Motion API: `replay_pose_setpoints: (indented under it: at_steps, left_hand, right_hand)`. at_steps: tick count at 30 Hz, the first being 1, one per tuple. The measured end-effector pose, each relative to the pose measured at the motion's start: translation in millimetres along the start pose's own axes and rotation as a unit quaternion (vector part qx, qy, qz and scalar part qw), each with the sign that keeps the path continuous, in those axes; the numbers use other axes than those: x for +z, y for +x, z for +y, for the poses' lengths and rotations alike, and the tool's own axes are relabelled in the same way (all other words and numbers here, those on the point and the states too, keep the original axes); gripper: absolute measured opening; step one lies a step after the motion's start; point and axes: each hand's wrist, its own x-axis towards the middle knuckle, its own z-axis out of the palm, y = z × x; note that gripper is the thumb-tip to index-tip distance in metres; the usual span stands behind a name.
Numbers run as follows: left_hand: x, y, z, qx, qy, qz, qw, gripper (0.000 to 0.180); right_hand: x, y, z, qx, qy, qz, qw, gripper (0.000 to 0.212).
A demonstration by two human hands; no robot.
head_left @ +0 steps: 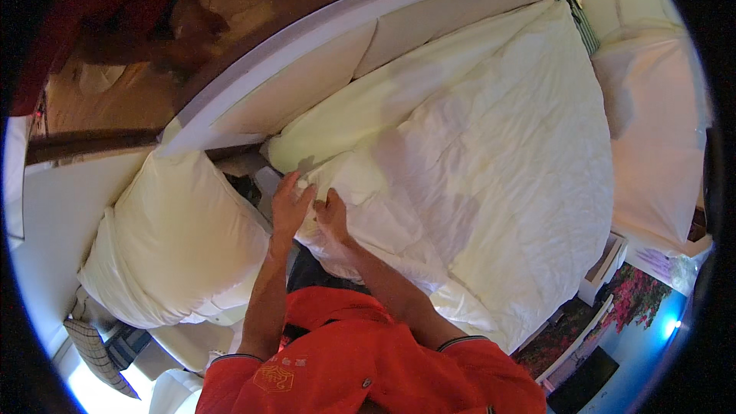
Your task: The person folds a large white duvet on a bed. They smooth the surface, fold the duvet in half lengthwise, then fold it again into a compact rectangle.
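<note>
A wrinkled white quilt (498, 161) spreads from centre to right of the frame. At its left end, the left hand (288, 208) and right hand (332, 218) have half-curled fingers; whether either grips cloth, I cannot tell. A beige padded headboard (307, 77) curves above; a cream-draped bulk (180, 238) stands left, red-flowered decoration (636, 297) lower right.

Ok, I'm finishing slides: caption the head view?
Left hand and right hand at the edge of a white quilt.

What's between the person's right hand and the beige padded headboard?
Rumpled white cloth bedding lies between the bare right hand and the beige padded headboard, as the head view shows.
</note>
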Motion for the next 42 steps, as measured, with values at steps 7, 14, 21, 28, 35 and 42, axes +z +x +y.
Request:
replay_pose_setpoints:
  at_steps: [7, 14, 21, 28, 35, 42]
  left_hand:
    - [-2.4, 35.2, -20.9, -0.214, 0.182, -0.234, 0.931, 0.051]
    - [11.3, 5.4, -53.6, -0.029, 0.178, -0.100, 0.979, 0.035]
    - [2.3, 1.1, -6.9, -0.037, 0.263, -0.109, 0.958, 0.024]
    - [9.6, 16.2, -26.9, -0.082, 0.298, -0.227, 0.923, 0.038]
    - [29.6, 28.3, -82.7, -0.143, 0.218, -0.164, 0.951, 0.037]
    - [19.6, 67.3, -68.6, -0.138, 0.168, 0.076, 0.973, 0.026]
  right_hand:
    - [4.7, 4.1, 29.3, 0.147, 0.155, -0.137, 0.967, 0.019]
    - [-74.2, 81.5, 28.0, 0.240, 0.246, -0.049, 0.938, 0.053]
    - [-126.8, 145.2, -22.8, 0.329, 0.281, 0.092, 0.897, 0.063]
    - [-125.3, 177.4, -17.2, 0.330, 0.288, 0.138, 0.888, 0.051]
    - [-114.6, 204.6, 70.7, 0.183, 0.252, 0.077, 0.947, 0.025]
    - [-90.3, 217.6, -49.2, 0.038, 0.270, 0.097, 0.957, 0.029]
